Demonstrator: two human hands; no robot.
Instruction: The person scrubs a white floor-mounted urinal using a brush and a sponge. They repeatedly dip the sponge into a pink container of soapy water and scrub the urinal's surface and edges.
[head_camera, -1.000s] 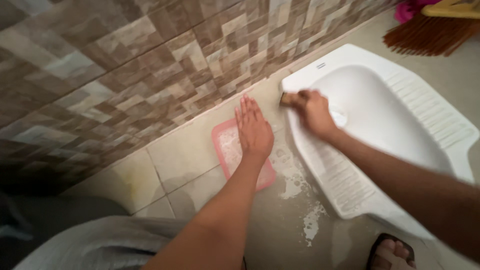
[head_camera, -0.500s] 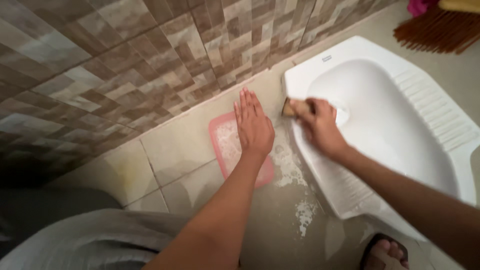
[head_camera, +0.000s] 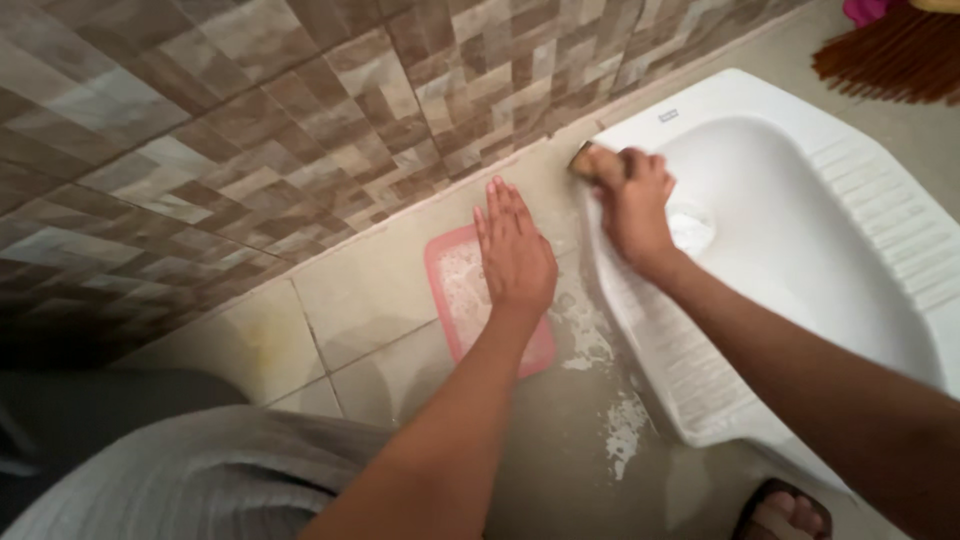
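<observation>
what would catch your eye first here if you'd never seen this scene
The white squat pan on the right, with the right hand pressing a brown scrubber on its near corner by the wall. Next, the left hand lies flat on a pink tray of suds at centre, with foam spilled on the floor tiles beside it.

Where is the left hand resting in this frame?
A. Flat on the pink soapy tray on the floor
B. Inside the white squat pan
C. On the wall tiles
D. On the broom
A: the left hand lies flat, fingers extended, on the pink tray beside the squat pan.
</observation>
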